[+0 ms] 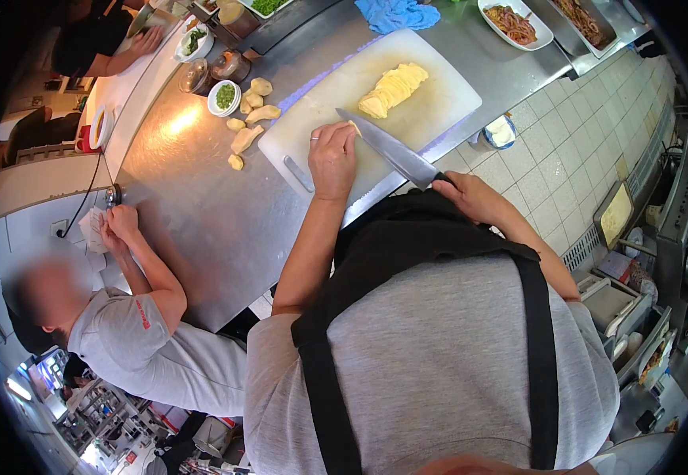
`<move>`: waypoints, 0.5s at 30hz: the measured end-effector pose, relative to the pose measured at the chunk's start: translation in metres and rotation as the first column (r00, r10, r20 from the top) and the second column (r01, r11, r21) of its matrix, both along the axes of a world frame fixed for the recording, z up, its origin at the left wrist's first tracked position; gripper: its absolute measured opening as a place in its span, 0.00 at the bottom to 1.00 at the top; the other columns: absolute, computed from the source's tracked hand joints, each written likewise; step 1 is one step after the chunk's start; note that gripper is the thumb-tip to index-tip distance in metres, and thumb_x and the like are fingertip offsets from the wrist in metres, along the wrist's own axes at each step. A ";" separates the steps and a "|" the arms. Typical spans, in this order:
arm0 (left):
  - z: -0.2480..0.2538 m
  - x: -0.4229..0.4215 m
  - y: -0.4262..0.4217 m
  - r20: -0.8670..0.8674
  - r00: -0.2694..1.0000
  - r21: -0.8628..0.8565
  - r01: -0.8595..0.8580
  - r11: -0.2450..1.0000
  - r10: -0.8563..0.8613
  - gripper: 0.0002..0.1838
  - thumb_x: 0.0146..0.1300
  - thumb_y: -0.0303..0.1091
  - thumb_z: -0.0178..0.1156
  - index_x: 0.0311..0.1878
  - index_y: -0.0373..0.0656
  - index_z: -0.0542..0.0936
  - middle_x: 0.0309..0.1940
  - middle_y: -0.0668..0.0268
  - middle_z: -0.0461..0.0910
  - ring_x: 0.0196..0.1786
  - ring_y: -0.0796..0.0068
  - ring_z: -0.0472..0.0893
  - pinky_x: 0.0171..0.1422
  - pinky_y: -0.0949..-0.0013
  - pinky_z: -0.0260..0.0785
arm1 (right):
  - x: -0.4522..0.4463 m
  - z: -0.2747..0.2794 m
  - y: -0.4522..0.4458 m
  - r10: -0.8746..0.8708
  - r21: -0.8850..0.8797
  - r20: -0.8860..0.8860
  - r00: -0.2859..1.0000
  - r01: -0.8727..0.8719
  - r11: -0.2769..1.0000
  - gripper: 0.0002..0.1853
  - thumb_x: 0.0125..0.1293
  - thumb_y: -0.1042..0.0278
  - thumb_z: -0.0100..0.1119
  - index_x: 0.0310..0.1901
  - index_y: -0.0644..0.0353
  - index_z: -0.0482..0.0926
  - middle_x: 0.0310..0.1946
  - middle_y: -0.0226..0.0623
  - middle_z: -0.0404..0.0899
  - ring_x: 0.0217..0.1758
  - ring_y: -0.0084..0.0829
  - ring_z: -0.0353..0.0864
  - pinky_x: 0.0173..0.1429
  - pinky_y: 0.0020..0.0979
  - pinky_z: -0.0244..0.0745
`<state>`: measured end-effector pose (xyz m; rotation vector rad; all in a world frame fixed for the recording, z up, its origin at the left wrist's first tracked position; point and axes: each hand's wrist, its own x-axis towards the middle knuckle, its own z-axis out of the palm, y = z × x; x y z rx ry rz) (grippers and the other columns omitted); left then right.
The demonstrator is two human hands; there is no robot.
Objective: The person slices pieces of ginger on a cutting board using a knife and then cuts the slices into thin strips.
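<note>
My right hand (464, 195) grips the black handle of a large knife (398, 152), whose blade lies over the white cutting board (439, 91) with its tip pointing away to the left. My left hand (333, 158), with a ring on one finger, rests on the board beside the blade. Its fingers are bent together around a small yellow piece (355, 128), of which only an edge shows. Farther up the board sits a row of thin yellow slices (393, 89). Left of the board, several peeled yellow pieces (246, 139) lie on the steel counter.
Small bowls (224, 98) and jars stand behind the peeled pieces. A blue cloth (396, 14) and a white dish of sliced food (516, 24) are beyond the board. A co-worker (146, 317) stands at the left counter edge; another person's hand (147, 39) shows at the upper left.
</note>
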<state>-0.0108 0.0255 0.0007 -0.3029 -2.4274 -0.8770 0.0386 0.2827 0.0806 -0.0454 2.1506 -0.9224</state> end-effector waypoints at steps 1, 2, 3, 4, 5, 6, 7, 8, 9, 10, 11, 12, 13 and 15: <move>0.001 0.000 0.000 0.007 1.000 0.007 -0.004 1.000 0.004 0.04 0.54 0.24 0.66 0.34 0.41 0.84 0.38 0.63 0.84 0.44 0.59 0.80 0.53 0.61 0.73 | 0.003 0.006 0.000 -0.031 0.010 0.103 0.994 0.030 1.000 0.25 0.76 0.46 0.47 0.45 0.66 0.76 0.32 0.57 0.81 0.39 0.56 0.82 0.46 0.46 0.74; 0.001 0.000 -0.001 0.013 1.000 0.011 -0.008 1.000 0.008 0.05 0.54 0.24 0.66 0.35 0.41 0.84 0.38 0.63 0.84 0.44 0.59 0.80 0.53 0.61 0.73 | 0.009 -0.003 0.006 -0.001 -0.009 0.030 1.000 0.001 1.000 0.26 0.75 0.45 0.47 0.45 0.66 0.76 0.32 0.57 0.81 0.40 0.55 0.82 0.47 0.45 0.74; 0.001 -0.001 -0.002 0.033 0.999 0.026 -0.023 0.999 0.022 0.05 0.54 0.25 0.67 0.35 0.41 0.84 0.39 0.62 0.84 0.45 0.58 0.80 0.54 0.60 0.72 | 0.016 -0.017 0.016 0.027 -0.026 -0.045 0.999 -0.029 0.999 0.26 0.75 0.45 0.47 0.45 0.66 0.76 0.32 0.57 0.81 0.40 0.54 0.82 0.47 0.44 0.74; 0.001 -0.002 -0.003 0.052 0.998 0.041 -0.038 0.998 0.036 0.05 0.54 0.25 0.67 0.35 0.41 0.84 0.40 0.62 0.84 0.46 0.58 0.80 0.55 0.60 0.72 | 0.022 -0.029 0.025 0.054 -0.040 -0.122 0.991 -0.059 0.997 0.26 0.75 0.45 0.47 0.45 0.66 0.77 0.33 0.56 0.81 0.41 0.52 0.82 0.48 0.43 0.74; 0.002 -0.003 -0.003 0.072 0.996 0.058 -0.052 0.997 0.048 0.05 0.54 0.26 0.67 0.35 0.41 0.84 0.41 0.62 0.83 0.47 0.57 0.79 0.56 0.60 0.71 | 0.024 -0.024 0.026 0.049 -0.046 -0.100 0.994 -0.053 0.998 0.26 0.75 0.44 0.47 0.45 0.66 0.77 0.33 0.56 0.81 0.41 0.52 0.82 0.48 0.43 0.74; 0.003 -0.004 -0.004 0.101 0.993 0.088 -0.064 0.994 0.055 0.06 0.54 0.26 0.68 0.36 0.41 0.84 0.42 0.61 0.83 0.48 0.57 0.79 0.57 0.60 0.71 | 0.026 -0.015 0.028 0.042 -0.051 -0.079 0.996 -0.046 0.998 0.26 0.75 0.44 0.48 0.45 0.65 0.77 0.33 0.56 0.81 0.41 0.52 0.82 0.48 0.43 0.74; 0.005 -0.005 -0.006 0.131 0.990 0.117 -0.076 0.990 0.060 0.07 0.54 0.27 0.68 0.37 0.41 0.84 0.43 0.61 0.82 0.49 0.57 0.79 0.58 0.59 0.70 | 0.027 -0.010 0.031 0.034 -0.057 -0.057 0.998 -0.037 0.998 0.26 0.75 0.44 0.48 0.45 0.65 0.77 0.33 0.56 0.81 0.41 0.52 0.82 0.48 0.43 0.74; 0.007 -0.006 -0.008 0.161 0.985 0.145 -0.088 0.985 0.064 0.07 0.54 0.27 0.68 0.37 0.40 0.84 0.44 0.61 0.82 0.50 0.56 0.78 0.59 0.59 0.69 | 0.027 -0.009 0.032 0.039 -0.050 -0.061 0.997 -0.042 0.998 0.26 0.75 0.44 0.48 0.45 0.65 0.77 0.33 0.56 0.81 0.41 0.52 0.82 0.48 0.43 0.74; 0.009 -0.007 -0.010 0.177 0.983 0.145 -0.071 0.987 0.044 0.08 0.54 0.28 0.69 0.38 0.41 0.84 0.45 0.61 0.81 0.50 0.56 0.78 0.60 0.59 0.69 | 0.026 -0.008 0.032 0.045 -0.044 -0.065 0.997 -0.048 0.998 0.26 0.75 0.44 0.48 0.45 0.65 0.77 0.33 0.55 0.81 0.41 0.52 0.82 0.48 0.43 0.74; 0.012 -0.009 -0.012 0.192 0.981 0.145 -0.054 0.988 0.025 0.09 0.53 0.28 0.69 0.39 0.41 0.85 0.45 0.60 0.81 0.51 0.56 0.77 0.61 0.59 0.68 | 0.025 -0.009 0.033 0.051 -0.039 -0.070 0.996 -0.054 0.998 0.25 0.75 0.44 0.48 0.45 0.64 0.77 0.33 0.55 0.81 0.41 0.52 0.82 0.48 0.43 0.74; 0.013 -0.011 -0.015 0.204 0.979 0.145 -0.037 0.989 0.007 0.10 0.53 0.29 0.69 0.40 0.41 0.85 0.46 0.60 0.80 0.51 0.56 0.77 0.61 0.59 0.68 | 0.024 -0.010 0.034 0.052 -0.034 -0.064 0.997 -0.054 0.998 0.25 0.75 0.44 0.48 0.45 0.64 0.77 0.33 0.55 0.81 0.41 0.52 0.82 0.48 0.42 0.74; 0.013 -0.013 -0.019 0.205 0.979 0.082 -0.003 0.997 -0.014 0.11 0.54 0.29 0.70 0.41 0.42 0.85 0.46 0.61 0.81 0.51 0.59 0.78 0.59 0.62 0.69 | 0.024 -0.012 0.035 0.053 -0.028 -0.059 0.997 -0.055 0.998 0.25 0.75 0.44 0.48 0.45 0.64 0.77 0.34 0.55 0.82 0.41 0.52 0.82 0.48 0.42 0.74; 0.013 -0.015 -0.023 0.207 0.978 0.020 0.032 0.999 -0.036 0.12 0.54 0.28 0.70 0.43 0.43 0.85 0.47 0.62 0.81 0.51 0.62 0.78 0.57 0.64 0.70 | 0.023 -0.014 0.035 0.053 -0.022 -0.054 0.997 -0.055 0.998 0.25 0.75 0.44 0.48 0.45 0.63 0.77 0.34 0.55 0.82 0.41 0.52 0.82 0.47 0.42 0.74; 0.008 -0.022 -0.031 0.268 0.959 0.052 0.082 0.995 -0.093 0.12 0.55 0.28 0.70 0.44 0.43 0.86 0.45 0.63 0.82 0.49 0.66 0.79 0.55 0.66 0.71 | 0.024 -0.014 0.036 0.054 -0.017 -0.066 0.996 -0.056 0.998 0.25 0.74 0.44 0.48 0.45 0.63 0.77 0.34 0.55 0.81 0.41 0.52 0.82 0.47 0.42 0.74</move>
